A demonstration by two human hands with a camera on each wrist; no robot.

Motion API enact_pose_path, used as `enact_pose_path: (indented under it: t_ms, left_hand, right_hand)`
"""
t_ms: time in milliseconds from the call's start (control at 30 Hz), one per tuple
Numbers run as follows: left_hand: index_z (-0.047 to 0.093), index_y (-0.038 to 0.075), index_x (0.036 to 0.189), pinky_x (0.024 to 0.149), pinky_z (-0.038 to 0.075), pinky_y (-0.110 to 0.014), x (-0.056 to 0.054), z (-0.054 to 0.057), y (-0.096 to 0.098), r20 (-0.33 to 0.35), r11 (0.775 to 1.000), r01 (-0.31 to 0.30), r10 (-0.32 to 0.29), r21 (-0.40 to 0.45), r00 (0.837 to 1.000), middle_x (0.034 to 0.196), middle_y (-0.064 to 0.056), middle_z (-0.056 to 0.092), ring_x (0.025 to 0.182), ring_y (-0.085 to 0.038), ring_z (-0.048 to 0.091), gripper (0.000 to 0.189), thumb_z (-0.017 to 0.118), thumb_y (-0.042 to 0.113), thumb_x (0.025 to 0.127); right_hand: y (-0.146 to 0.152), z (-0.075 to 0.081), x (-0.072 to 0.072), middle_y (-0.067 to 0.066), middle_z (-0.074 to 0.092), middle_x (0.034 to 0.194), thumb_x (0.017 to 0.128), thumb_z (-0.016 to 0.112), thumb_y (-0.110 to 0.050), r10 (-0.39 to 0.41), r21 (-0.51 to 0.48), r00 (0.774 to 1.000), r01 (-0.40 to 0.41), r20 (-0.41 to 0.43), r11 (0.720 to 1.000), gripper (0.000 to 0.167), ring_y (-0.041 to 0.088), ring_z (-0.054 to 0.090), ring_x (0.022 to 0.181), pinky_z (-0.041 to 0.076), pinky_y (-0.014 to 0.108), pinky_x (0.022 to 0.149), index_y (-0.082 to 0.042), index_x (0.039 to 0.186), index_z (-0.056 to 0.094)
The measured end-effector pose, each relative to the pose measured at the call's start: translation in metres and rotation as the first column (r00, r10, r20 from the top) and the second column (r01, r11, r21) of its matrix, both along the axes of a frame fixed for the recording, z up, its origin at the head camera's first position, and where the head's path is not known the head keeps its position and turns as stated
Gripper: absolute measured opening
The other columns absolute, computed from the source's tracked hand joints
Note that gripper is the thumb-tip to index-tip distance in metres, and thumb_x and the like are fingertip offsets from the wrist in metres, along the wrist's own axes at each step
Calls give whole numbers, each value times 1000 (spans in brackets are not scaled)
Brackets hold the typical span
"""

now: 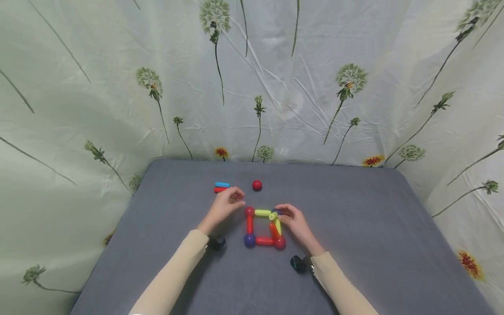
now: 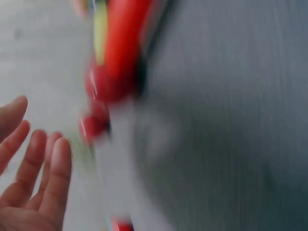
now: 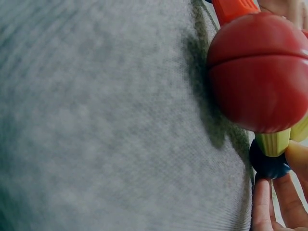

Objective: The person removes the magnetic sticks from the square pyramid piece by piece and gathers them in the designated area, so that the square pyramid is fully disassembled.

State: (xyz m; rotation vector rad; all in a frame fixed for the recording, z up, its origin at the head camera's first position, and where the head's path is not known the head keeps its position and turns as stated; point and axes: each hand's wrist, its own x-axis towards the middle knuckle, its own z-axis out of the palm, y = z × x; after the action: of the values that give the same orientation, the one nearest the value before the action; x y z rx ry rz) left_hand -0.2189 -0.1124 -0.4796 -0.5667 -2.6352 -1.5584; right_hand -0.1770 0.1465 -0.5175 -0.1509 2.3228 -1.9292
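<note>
A square frame of balls and rods lies on the table. Its corners are a red ball (image 1: 250, 212), a dark blue ball (image 1: 250, 240), a second red ball (image 1: 279, 242) and a blue ball (image 3: 269, 162). Red rods (image 1: 250, 225) form the left and near sides, yellow-green rods (image 1: 262, 213) the far and right sides. An orange-red rod (image 1: 273, 229) and another yellow-green rod (image 1: 272, 216) stick up from the two right corners. My right hand (image 1: 295, 223) pinches the blue corner ball. Fingers spread and holding nothing, my left hand (image 1: 225, 207) hovers just left of the far-left red ball.
A loose red ball (image 1: 257, 185) sits beyond the frame. Behind my left hand lie a light blue rod (image 1: 222, 184) and a red rod (image 1: 220, 190). A flower-printed curtain (image 1: 275, 87) hangs at the far edge of the grey table (image 1: 354, 210).
</note>
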Motion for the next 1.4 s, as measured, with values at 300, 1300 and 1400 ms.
enact_pose_path:
  t_ms: [300, 1300, 1400]
  left_hand:
    - [64, 9, 97, 77, 52, -29, 23, 2, 59, 179, 982, 189, -185, -3, 966, 93, 3, 64, 84, -11, 63, 18, 73, 20, 86]
    - [66, 1, 94, 66, 49, -29, -2, -8, -20, 155, 946, -312, 296, 91, 942, 97, -15, 67, 86, -27, 65, 15, 71, -1, 80]
    - [64, -3, 94, 64, 51, -32, -7, -11, -38, 158, 921, -386, 375, 47, 914, 97, -18, 67, 89, -32, 65, 15, 71, -1, 80]
  right_hand:
    - [-5, 33, 11, 25, 58, 117, 90, 55, 8, 45, -20, 999, -45, 9, 999, 28, 33, 55, 108, 45, 19, 80, 10, 118, 57]
    - [-2, 1, 0, 11, 61, 116, 89, 60, 6, -7, 8, 1000, 6, 24, 1000, 28, 26, 57, 106, 49, 31, 86, -3, 115, 63]
    - [-2, 2, 1, 10, 61, 115, 89, 60, 6, -14, 10, 999, 13, 31, 1000, 28, 25, 57, 106, 48, 33, 87, -4, 115, 64]
